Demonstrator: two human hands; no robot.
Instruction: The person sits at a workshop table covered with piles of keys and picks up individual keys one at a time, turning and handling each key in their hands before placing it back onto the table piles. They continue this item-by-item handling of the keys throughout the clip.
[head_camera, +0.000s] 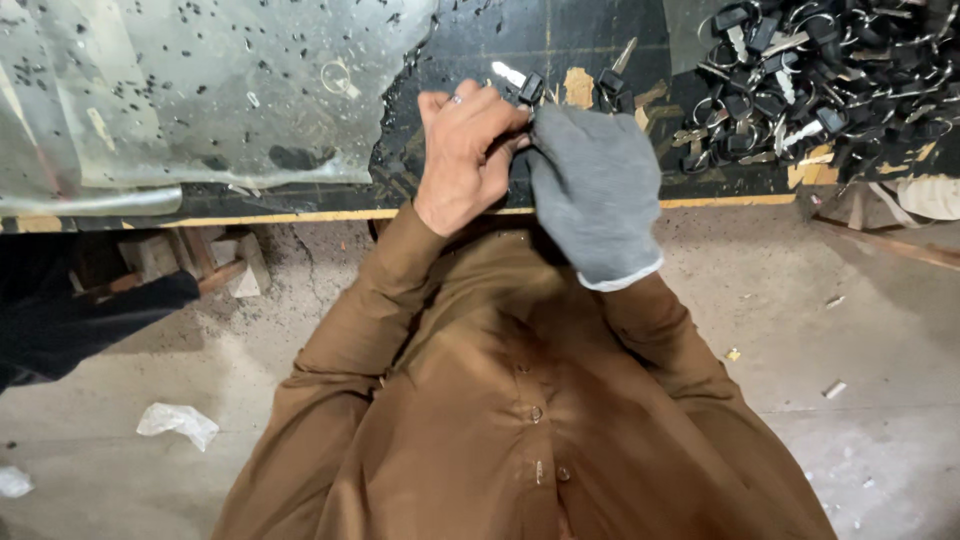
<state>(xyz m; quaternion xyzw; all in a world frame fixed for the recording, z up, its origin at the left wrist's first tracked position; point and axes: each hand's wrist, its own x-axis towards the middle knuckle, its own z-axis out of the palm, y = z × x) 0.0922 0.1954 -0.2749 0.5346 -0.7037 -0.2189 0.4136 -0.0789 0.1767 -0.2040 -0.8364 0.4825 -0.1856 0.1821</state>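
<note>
- Key (522, 84): black head, silver blade; at the worktop (300, 215) edge, pinched between both hands
- Left hand (468, 150): bare, grip closed on the key
- Right hand (592, 185): grey glove, grip closed against it
- Handling, judged: light, stiff, smooth blade; take by the head
- Key pile (810, 80): far right, apart

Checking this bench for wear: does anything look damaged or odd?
Yes. The black bench top is chipped, bare wood showing near the key in the left hand. Only the right hand wears a glove.
</note>
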